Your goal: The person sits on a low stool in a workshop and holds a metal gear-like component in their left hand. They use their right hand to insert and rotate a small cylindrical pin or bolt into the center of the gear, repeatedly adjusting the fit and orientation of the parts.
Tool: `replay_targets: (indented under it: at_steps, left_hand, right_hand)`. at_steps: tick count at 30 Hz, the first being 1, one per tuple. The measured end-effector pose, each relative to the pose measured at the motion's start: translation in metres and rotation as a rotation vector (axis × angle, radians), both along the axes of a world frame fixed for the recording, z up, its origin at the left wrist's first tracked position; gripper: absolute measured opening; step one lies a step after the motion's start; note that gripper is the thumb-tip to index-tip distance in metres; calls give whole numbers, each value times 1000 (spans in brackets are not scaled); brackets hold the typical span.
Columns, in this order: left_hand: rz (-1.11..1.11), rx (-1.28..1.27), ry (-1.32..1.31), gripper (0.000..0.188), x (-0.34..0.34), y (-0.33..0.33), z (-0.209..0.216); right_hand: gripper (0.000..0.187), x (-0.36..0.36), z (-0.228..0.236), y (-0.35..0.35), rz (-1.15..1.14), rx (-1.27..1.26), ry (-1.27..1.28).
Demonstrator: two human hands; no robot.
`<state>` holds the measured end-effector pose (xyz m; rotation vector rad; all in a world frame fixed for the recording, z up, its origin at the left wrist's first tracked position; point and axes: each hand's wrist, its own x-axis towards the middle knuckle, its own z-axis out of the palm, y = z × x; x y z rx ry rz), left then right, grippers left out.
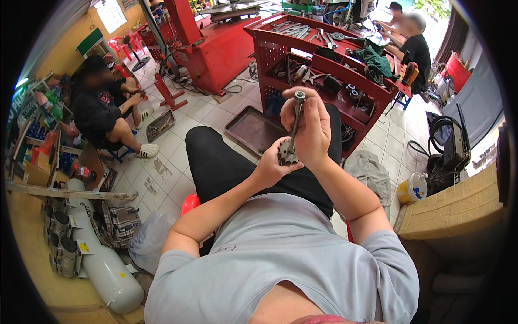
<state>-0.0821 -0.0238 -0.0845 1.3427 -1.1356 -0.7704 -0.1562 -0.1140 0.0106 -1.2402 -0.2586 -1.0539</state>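
Note:
Just above my lap, my left hand point(271, 166) is closed around a small, round, toothed metal part point(288, 155), dark and greasy-looking. My right hand point(314, 127) grips a slim steel socket wrench point(297, 120), its fingers curled beside the shaft. The wrench stands nearly upright with a hex socket end at the top. Its lower end meets the toothed part; whether it is seated in it or only touching, I cannot tell.
A shallow dark metal tray point(235, 127) lies on the tiled floor ahead. Beyond it stands a red tool cart point(329, 67) loaded with wrenches. A seated person point(105, 105) works at the left; another person point(416, 51) sits far right. A grey cloth point(369, 173) lies right.

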Motion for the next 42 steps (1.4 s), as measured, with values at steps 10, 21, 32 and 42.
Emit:
replay_targets:
  at_steps: [10, 21, 32, 42]
  left_hand:
    - [6, -3, -3, 60, -3, 2, 6]
    - [-8, 10, 47, 61, 0, 0, -1]
    - [-7, -28, -9, 61, 1, -1, -2]
    - [9, -26, 84, 58, -1, 0, 0]
  right_hand:
    - [31, -2, -2, -4, 65, -89, 52]
    - [27, -1, 2, 4, -52, -89, 32]
    - [24, 1, 0, 10, -86, -55, -35]
    - [35, -5, 4, -2, -50, -61, -138]
